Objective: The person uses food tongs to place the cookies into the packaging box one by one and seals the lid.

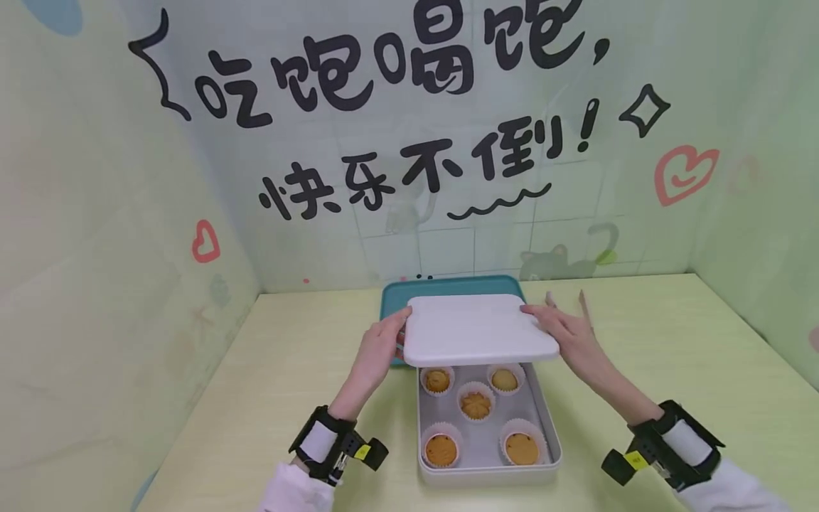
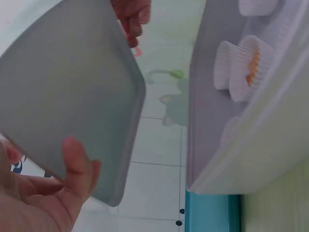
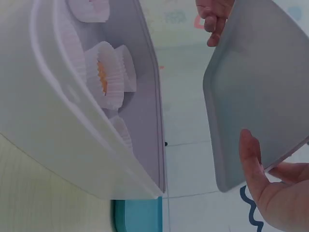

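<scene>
Both hands hold a white rectangular lid (image 1: 476, 331) above a light grey box (image 1: 489, 473). The left hand (image 1: 380, 338) grips the lid's left edge, with a fingertip on its inner face in the left wrist view. At the opposite edge, the right hand (image 1: 566, 334) pinches the lid the same way. Several cookies in white pleated paper cups sit in the box, among them a flower-shaped cookie (image 1: 476, 405) in the middle and a round cookie (image 1: 522, 449) at the near right. The lid is raised apart from the box rim and hides the box's far end.
A teal tray (image 1: 448, 286) lies behind the box, partly covered by the lid. Beyond the right hand, a thin pinkish stick-like thing (image 1: 585, 304) rests on the pale wooden table (image 1: 307, 355). A printed backdrop (image 1: 397, 242) encloses the table's back and sides.
</scene>
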`<state>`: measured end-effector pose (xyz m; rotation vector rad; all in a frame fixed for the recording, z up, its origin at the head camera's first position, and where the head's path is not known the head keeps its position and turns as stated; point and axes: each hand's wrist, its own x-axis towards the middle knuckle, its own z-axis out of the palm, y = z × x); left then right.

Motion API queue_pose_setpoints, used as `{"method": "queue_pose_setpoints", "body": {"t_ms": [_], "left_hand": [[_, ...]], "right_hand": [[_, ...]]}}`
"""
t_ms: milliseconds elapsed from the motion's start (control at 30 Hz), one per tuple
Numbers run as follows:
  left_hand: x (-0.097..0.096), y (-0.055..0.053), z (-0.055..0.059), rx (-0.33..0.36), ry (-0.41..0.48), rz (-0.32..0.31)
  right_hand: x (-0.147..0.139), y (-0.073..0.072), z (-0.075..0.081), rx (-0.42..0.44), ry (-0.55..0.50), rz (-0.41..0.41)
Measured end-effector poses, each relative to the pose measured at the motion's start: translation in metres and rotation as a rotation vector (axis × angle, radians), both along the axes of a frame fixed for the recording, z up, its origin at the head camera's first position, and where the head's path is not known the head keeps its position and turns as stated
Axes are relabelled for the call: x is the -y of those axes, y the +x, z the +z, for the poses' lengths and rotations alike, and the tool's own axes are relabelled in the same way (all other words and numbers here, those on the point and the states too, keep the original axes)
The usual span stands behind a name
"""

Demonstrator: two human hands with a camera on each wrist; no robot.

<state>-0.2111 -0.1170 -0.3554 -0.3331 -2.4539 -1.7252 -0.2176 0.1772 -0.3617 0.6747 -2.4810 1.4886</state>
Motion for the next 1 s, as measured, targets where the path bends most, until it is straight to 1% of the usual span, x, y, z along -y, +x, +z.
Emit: {"method": "queue_pose_setpoints", "body": {"t_ms": [33, 67, 133, 233, 333, 467, 567, 667, 767, 867, 1000], "left_hand": [[-0.001, 0.001, -0.003, -0.012, -0.048, 0.000], [-0.002, 0.001, -0.005, -0.021, -0.108, -0.008], [-0.003, 0.003, -0.011, -0.050, -0.238, -0.026], [-0.005, 0.005, -0.019, -0.086, -0.394, -0.064], [-0.006, 0.013, -0.024, -0.105, -0.479, -0.080], [-0.008, 0.025, -0.032, -0.123, -0.548, -0.086], [-0.010, 0.034, -0.042, -0.131, -0.585, -0.076], [-0.012, 0.042, -0.052, -0.155, -0.615, -0.062], [-0.013, 0.048, -0.060, -0.178, -0.630, -0.045], [-0.014, 0.052, -0.067, -0.191, -0.645, -0.027], [-0.015, 0.055, -0.075, -0.188, -0.656, 0.000]], "right_hand": [[0.002, 0.002, -0.001, 0.031, 0.014, -0.024], [0.003, 0.003, -0.002, 0.053, 0.051, -0.048], [0.005, 0.007, -0.003, 0.090, 0.100, -0.057], [0.004, 0.011, -0.004, 0.046, 0.227, -0.063], [0.002, 0.018, -0.008, 0.046, 0.295, -0.040], [-0.002, 0.029, -0.018, 0.083, 0.336, -0.007], [-0.003, 0.036, -0.030, 0.089, 0.369, 0.003], [-0.003, 0.043, -0.041, 0.069, 0.394, -0.001], [-0.002, 0.049, -0.050, 0.020, 0.403, -0.022], [-0.001, 0.053, -0.057, -0.016, 0.414, -0.046], [0.002, 0.058, -0.064, -0.024, 0.448, -0.069]]}}
